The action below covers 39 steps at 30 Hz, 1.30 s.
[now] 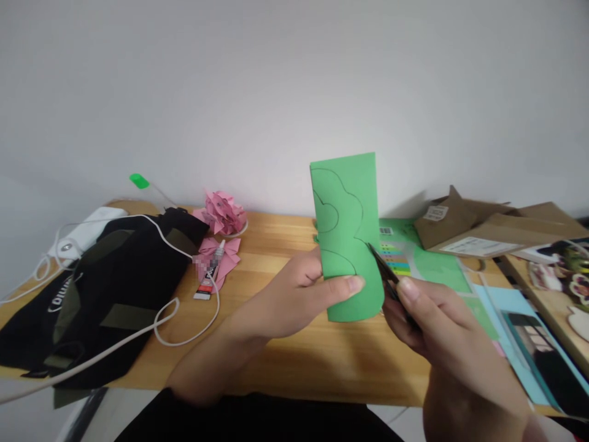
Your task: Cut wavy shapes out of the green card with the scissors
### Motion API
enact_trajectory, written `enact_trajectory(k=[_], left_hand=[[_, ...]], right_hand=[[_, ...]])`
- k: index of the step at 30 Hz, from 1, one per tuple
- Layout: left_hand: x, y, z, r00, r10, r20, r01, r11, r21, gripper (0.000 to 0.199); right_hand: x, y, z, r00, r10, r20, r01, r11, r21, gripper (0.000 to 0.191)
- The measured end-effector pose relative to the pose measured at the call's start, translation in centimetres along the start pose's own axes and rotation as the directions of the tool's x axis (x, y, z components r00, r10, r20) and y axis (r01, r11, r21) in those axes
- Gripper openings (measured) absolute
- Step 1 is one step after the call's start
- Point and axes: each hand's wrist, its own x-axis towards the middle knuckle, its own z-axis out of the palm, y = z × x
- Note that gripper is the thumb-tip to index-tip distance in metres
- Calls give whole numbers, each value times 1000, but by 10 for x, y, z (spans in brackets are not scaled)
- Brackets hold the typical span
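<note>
A piece of green paper (pixel 343 215) stands upright above the table, with curved dark lines drawn on it. Its lower right corner is rounded. My left hand (pixel 294 291) grips the paper low on its left side, thumb across the front and fingers behind it. In my right hand (pixel 432 319) is a pair of dark scissors (pixel 389 276). The scissors point up and left, and their tips meet the paper's right edge by a drawn line. My fingers cover the scissor handles.
On the wooden table (pixel 276 362) at left lie a black bag (pixel 133 270), white cables, pink folded-paper pieces (pixel 223 213) and a glue tube (pixel 209 276). To the right are a cardboard box (pixel 488 227), green sheets (pixel 437 267), light-blue paper (pixel 506 301) and a phone (pixel 543 350).
</note>
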Motion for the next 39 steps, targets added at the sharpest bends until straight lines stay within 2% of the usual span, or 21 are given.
enact_trajectory(k=[7,14,30,39], left_hand=[[0,0,0,1000,16,-2,-16,999,-34,20],[0,-3,-2,999,4,48,-1,998,-70,21],[-3,-3,-5,998,22,53,-16,994,-109,22],[-4,0,-8,991,27,130,-14,995,-103,23]], right_hand=[[0,2,0,1000,6,5,-6,1000,11,53],[0,4,-4,1000,-25,18,26,999,-32,51],[3,-7,-4,999,-20,45,25,992,-128,56],[0,-5,-8,997,17,73,-10,995,-100,54]])
